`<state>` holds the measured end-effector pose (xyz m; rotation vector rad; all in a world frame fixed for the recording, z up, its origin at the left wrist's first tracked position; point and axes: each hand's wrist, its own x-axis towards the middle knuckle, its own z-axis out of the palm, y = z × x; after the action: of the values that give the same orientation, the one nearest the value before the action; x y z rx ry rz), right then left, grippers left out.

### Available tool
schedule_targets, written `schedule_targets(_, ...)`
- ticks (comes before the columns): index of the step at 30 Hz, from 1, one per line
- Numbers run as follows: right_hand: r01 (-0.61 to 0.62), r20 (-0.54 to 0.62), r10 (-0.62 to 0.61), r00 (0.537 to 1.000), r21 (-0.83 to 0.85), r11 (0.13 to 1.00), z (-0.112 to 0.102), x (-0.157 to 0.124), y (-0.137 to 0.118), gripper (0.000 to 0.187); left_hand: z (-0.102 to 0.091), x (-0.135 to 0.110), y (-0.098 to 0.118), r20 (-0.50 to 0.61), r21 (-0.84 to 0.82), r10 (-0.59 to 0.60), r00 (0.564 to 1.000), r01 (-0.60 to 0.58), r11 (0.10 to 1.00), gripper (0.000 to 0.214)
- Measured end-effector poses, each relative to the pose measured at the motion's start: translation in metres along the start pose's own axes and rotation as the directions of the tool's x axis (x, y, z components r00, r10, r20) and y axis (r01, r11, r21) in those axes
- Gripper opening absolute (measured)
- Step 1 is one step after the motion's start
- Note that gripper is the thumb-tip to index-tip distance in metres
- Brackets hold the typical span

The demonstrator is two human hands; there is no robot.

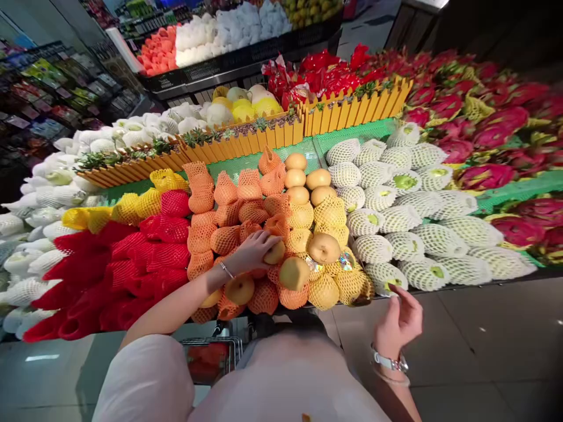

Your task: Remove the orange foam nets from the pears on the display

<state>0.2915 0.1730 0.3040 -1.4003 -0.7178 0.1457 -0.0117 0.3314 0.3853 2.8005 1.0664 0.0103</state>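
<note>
My left hand [255, 251] reaches into a fruit display and its fingers curl over a bare yellow pear [275, 253] among pears in orange foam nets [226, 237]. More bare pears [324, 247] and pears in yellow nets [329, 214] lie just to its right. My right hand [398, 319], with a watch and bracelet on the wrist, hovers below the front edge of the stand near a white-netted fruit [385, 276]; its fingers are loosely bent with nothing in them.
Red foam nets [145, 258] fill the left of the stand, white-netted fruit [417, 234] the right, dragon fruit [484, 140] far right. A yellow picket divider [272, 132] runs across the back. A shopping cart [211, 357] stands below me on the tiled floor.
</note>
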Motion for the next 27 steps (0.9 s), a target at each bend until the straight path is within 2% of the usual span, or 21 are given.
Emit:
schedule_targets(3,-0.008,0.033,0.007,0.999,0.006,1.0,-0.005,-0.012,-0.004,0.025,-0.006,-0.012,0.003,-0.035,0.063,0.013,0.999,-0.011,0.998,0.084)
schedule_targets(6,0.055,0.091,-0.058,0.994,0.034,0.998,-0.004,-0.028,0.009,0.026,-0.015,-0.035,0.006,-0.085,0.069,0.03,0.996,-0.024,0.997,0.072)
schedule_targets(8,0.173,0.135,-0.184,0.974,0.089,0.981,0.0,-0.041,0.032,0.028,-0.021,-0.061,0.008,-0.154,0.088,0.016,0.988,-0.002,0.996,0.064)
schedule_targets(9,0.25,0.14,-0.266,0.954,0.12,0.961,0.001,-0.047,0.048,0.03,-0.022,-0.077,0.01,-0.225,0.107,-0.007,0.974,0.032,0.994,0.06)
schedule_targets(11,0.386,0.099,-0.404,0.909,0.162,0.908,0.0,-0.064,0.083,0.039,-0.015,-0.119,0.016,-0.35,0.135,-0.056,0.935,0.109,0.985,0.051)
schedule_targets(12,0.435,0.053,-0.449,0.892,0.169,0.884,-0.003,-0.075,0.101,0.045,-0.007,-0.144,0.02,-0.447,0.159,-0.082,0.891,0.169,0.973,0.045)
schedule_targets(13,0.466,0.014,-0.475,0.88,0.169,0.868,-0.009,-0.088,0.119,0.052,0.007,-0.17,0.026,-0.563,0.189,-0.097,0.821,0.242,0.952,0.039)
schedule_targets(14,0.476,-0.008,-0.481,0.877,0.168,0.864,-0.019,-0.104,0.135,0.058,0.025,-0.199,0.031,-0.695,0.193,-0.116,0.71,0.339,0.921,0.033)
schedule_targets(15,0.462,-0.004,-0.468,0.884,0.166,0.871,-0.032,-0.121,0.15,0.063,0.047,-0.229,0.037,-0.814,0.155,-0.137,0.564,0.438,0.885,0.028)
schedule_targets(16,0.431,0.035,-0.442,0.896,0.161,0.888,-0.048,-0.14,0.163,0.066,0.073,-0.259,0.044,-0.904,0.074,-0.164,0.396,0.522,0.85,0.026)
schedule_targets(17,0.392,0.112,-0.41,0.905,0.15,0.908,-0.068,-0.16,0.174,0.065,0.102,-0.29,0.052,-0.956,-0.043,-0.203,0.211,0.584,0.811,0.027)
schedule_targets(18,0.346,0.222,-0.368,0.903,0.133,0.929,-0.089,-0.18,0.184,0.063,0.132,-0.32,0.062,-0.962,-0.182,-0.268,0.045,0.625,0.759,0.028)
schedule_targets(19,0.294,0.345,-0.316,0.884,0.116,0.949,-0.112,-0.198,0.191,0.06,0.161,-0.35,0.073,-0.925,-0.334,-0.368,-0.093,0.661,0.672,0.029)
schedule_targets(20,0.246,0.466,-0.264,0.845,0.101,0.964,-0.134,-0.215,0.198,0.057,0.189,-0.379,0.086,-0.847,-0.46,-0.504,-0.172,0.712,0.531,0.032)
schedule_targets(21,0.203,0.576,-0.214,0.789,0.083,0.976,-0.156,-0.229,0.204,0.054,0.216,-0.407,0.101,-0.729,-0.535,-0.654,-0.2,0.762,0.364,0.034)
schedule_targets(22,0.171,0.662,-0.172,0.73,0.067,0.983,-0.175,-0.241,0.209,0.052,0.239,-0.433,0.116,-0.629,-0.557,-0.753,-0.193,0.788,0.263,0.033)
schedule_targets(23,0.149,0.721,-0.142,0.679,0.054,0.987,-0.191,-0.251,0.213,0.051,0.26,-0.456,0.131,-0.502,-0.557,-0.849,-0.167,0.813,0.169,0.031)
schedule_targets(25,0.135,0.787,-0.114,0.607,0.039,0.99,-0.213,-0.266,0.22,0.051,0.295,-0.492,0.157,-0.275,-0.526,-0.953,-0.127,0.85,0.038,0.026)
schedule_targets(27,0.127,0.821,-0.106,0.561,0.041,0.991,-0.223,-0.275,0.223,0.05,0.322,-0.509,0.175,-0.135,-0.48,-0.985,-0.104,0.877,-0.027,0.022)
